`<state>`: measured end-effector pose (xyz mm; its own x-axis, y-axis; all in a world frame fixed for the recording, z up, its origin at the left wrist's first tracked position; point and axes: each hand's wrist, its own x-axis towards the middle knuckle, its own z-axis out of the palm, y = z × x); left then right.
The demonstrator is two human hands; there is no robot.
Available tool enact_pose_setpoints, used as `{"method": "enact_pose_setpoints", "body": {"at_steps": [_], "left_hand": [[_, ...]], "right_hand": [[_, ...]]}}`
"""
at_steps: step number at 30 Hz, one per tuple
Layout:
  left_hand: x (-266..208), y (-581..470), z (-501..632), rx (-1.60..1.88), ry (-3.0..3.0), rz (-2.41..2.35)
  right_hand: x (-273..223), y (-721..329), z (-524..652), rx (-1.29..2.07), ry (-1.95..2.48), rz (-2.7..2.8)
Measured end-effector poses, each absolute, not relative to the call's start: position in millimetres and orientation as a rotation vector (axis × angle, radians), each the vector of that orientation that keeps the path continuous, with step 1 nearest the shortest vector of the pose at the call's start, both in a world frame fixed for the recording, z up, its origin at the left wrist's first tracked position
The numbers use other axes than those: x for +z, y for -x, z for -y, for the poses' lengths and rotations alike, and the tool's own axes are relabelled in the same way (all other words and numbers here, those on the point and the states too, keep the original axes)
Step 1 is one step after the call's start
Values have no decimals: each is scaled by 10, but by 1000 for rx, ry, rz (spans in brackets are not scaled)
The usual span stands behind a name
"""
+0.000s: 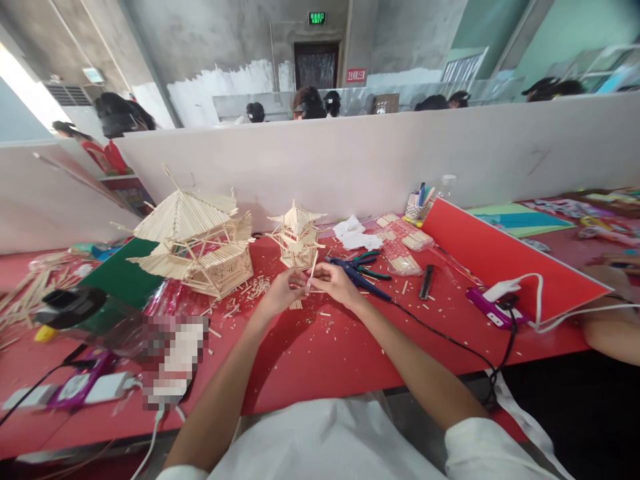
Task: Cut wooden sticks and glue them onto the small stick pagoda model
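Note:
In the middle of the red table [295, 373], my two hands meet at their fingertips. A thin pale wooden stick [313, 264] stands nearly upright between them, its lower end among the fingers of my right hand [337, 283], which is closed on it. My left hand [286, 292] is pinched beside it; what its fingertips hold is too small to make out. Just beyond the hands is a small pagoda model [296, 241] built of sticks. A larger stick-built pavilion [220, 270] stands to the left. Right of my hands lies a blue glue gun [367, 283] with dark-handled pliers [373, 264].
Stick offcuts litter the tabletop. Farther right are a black cutter [427, 283], packed sticks [403, 250], white cloth [356, 233], a purple power strip [493, 308] and a red board [505, 260]. A bottle [95, 320] and cables occupy the left. A white partition [350, 160] runs behind.

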<state>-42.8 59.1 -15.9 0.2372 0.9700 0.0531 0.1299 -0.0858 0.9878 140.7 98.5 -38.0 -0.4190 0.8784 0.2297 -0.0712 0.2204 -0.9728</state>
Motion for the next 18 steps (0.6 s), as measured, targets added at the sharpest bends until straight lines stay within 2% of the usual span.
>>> {"method": "enact_pose_setpoints", "body": {"at_steps": [18], "left_hand": [[-145, 421, -579, 997, -1449, -1121]], "right_hand": [[-357, -1408, -970, 1318, 739, 1647]]}}
